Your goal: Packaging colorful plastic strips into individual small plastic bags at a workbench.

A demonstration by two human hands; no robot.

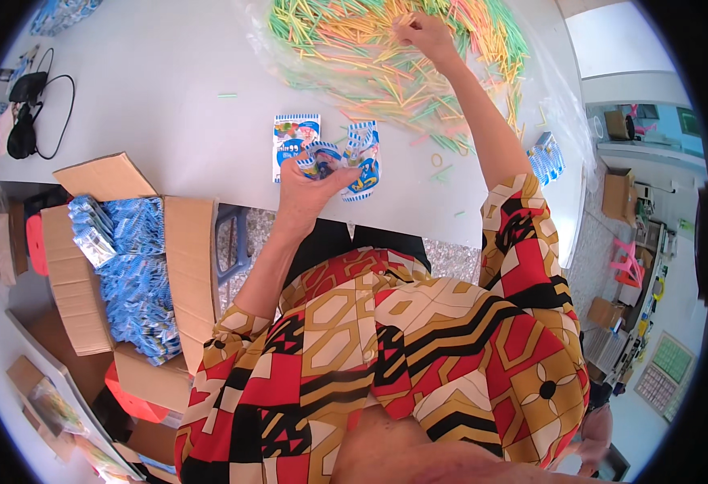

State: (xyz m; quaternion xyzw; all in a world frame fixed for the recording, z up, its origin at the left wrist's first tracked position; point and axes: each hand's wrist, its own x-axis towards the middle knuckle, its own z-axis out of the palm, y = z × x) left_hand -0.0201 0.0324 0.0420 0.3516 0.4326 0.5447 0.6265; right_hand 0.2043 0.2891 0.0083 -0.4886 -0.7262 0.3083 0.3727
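My left hand (305, 189) is closed round a small blue-and-white plastic packet (321, 157) near the table's front edge. Two similar packets lie beside it: a flat one (296, 133) just behind the hand and a crumpled one (363, 153) by the thumb. At the far side my right hand (420, 34) reaches into a heap of thin coloured sticks (346, 32), yellow, orange, pink and green. Its fingers are pinched together on some sticks, partly lost among the others. Clear plastic sheeting (309, 81) lies under and around the heap.
An opened cardboard box (190, 266) full of blue packets (137, 274) stands at my left. On the table are a black corded object (27, 121) at the far left, a stack of blue packets (546, 159) at the right, a rubber band (437, 160) and a few stray sticks.
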